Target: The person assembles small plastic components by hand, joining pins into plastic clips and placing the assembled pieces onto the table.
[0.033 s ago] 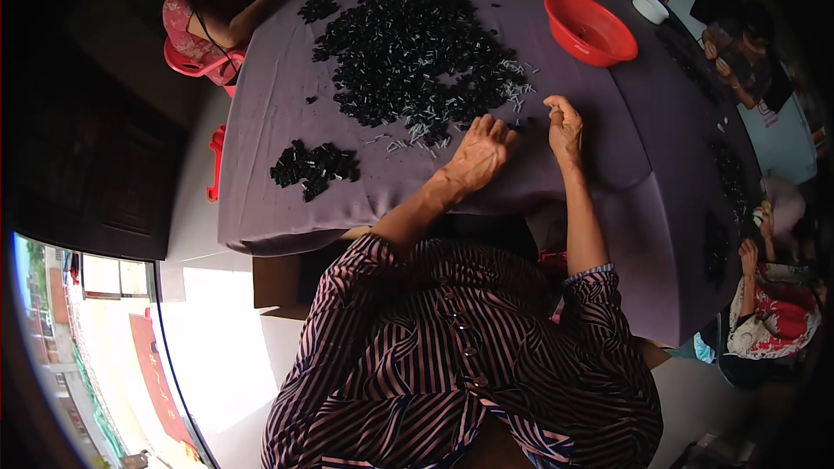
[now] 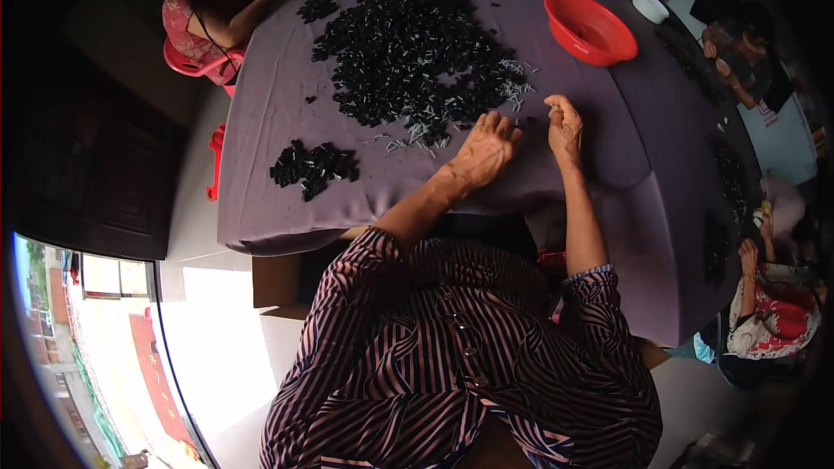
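Observation:
A wide heap of small black pieces (image 2: 408, 52) lies on a table under a purple cloth (image 2: 278, 104), with thin pale sticks (image 2: 512, 87) scattered along its near edge. My left hand (image 2: 486, 149) rests palm down on the cloth at that edge, fingers apart over a few loose pieces. My right hand (image 2: 563, 126) is just to its right, fingertips pinched together; whatever is between them is too small to make out. A smaller pile of black pieces (image 2: 313, 167) sits to the left near the table's front.
A red bowl (image 2: 589, 28) and a small white bowl (image 2: 650, 5) stand at the far right. Other people sit around the table: one in a red top (image 2: 204, 9) at the far left, another (image 2: 738, 52) at the right, a third (image 2: 773, 313) at the lower right. More black piles (image 2: 728, 175) lie before them.

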